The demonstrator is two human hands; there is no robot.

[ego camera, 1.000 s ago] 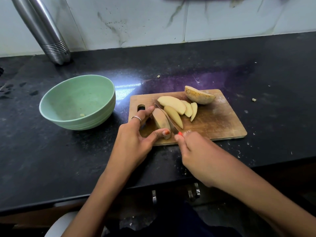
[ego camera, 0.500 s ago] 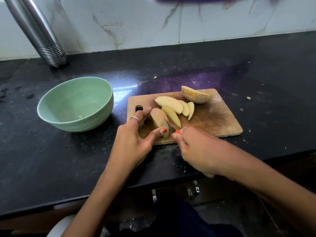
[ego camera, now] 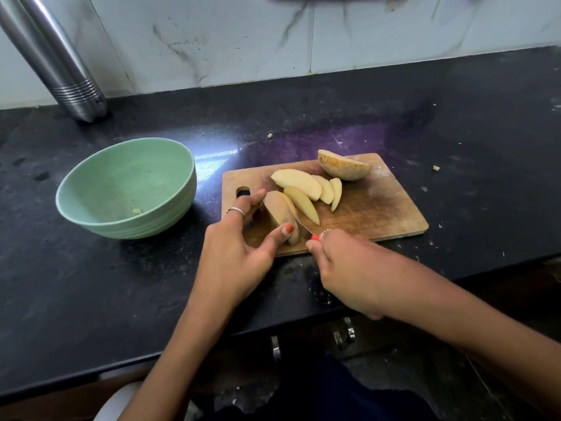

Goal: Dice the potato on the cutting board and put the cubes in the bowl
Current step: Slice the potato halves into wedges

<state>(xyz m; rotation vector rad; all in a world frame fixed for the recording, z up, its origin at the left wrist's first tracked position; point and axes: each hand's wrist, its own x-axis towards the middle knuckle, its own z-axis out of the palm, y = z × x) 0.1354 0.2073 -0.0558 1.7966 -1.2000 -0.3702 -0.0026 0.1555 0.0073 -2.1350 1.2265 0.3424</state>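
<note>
Hands on board — left hand [ego camera: 239,256] pinching potato piece [ego camera: 277,212]

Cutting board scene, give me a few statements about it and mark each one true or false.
1. The left hand holds a potato piece on the cutting board. True.
2. The green bowl is full of cubes. False: only one small bit shows inside.
3. The right hand grips a knife. True.
4. The bowl sits right of the board. False: it sits left.
5. A steel bottle lies flat on the board. False: it stands on the counter.
</note>
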